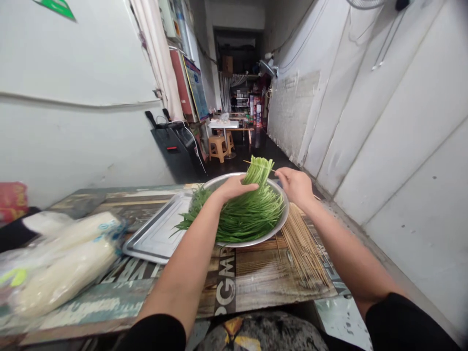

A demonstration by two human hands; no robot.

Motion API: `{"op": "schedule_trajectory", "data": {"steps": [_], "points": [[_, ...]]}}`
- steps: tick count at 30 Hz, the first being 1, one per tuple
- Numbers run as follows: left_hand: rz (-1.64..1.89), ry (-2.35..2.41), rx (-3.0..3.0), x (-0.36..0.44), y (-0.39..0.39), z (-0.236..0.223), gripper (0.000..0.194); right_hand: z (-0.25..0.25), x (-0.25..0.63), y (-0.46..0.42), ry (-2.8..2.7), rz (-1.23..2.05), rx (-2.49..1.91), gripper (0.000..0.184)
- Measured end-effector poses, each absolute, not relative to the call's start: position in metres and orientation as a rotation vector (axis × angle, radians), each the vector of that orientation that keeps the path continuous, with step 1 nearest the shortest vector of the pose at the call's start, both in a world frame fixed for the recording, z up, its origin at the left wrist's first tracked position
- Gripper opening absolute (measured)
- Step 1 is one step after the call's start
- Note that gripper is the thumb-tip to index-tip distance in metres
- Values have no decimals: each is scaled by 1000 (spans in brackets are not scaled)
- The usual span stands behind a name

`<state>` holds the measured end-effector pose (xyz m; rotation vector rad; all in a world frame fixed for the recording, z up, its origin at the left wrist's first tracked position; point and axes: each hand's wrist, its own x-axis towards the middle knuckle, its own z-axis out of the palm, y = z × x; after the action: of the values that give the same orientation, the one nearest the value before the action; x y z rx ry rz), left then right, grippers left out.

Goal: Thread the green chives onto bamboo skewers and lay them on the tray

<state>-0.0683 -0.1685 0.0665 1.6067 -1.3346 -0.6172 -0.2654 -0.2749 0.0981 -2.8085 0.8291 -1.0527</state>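
green stalks (260, 170) raised above the bowl (285, 214)

the left hand (237, 188) grips the bunch over the bowl; the right hand (295, 186), by the bowl's right rim, pinches a thin skewer (246, 161) crossing the bunch's upper end. loose skewers (302, 246) lie right of the bowl on the table (270, 285).

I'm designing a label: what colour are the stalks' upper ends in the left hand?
The upper ends are light green, best seen in the head view.
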Motion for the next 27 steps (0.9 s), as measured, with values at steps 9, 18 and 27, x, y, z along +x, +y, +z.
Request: {"op": "schedule_trajectory", "data": {"steps": [9, 18, 27], "points": [[-267, -1265, 1863, -55, -125, 52, 90, 156, -220, -251, 873, -996, -2920, 34], [258, -1604, 1703, -163, -136, 44, 52, 177, -205, -234, 1006, -633, -2977, 26], [156, -1082, 2194, -147, -216, 20, 73, 167, -214, -223, 881, -632, -2948, 29]]}}
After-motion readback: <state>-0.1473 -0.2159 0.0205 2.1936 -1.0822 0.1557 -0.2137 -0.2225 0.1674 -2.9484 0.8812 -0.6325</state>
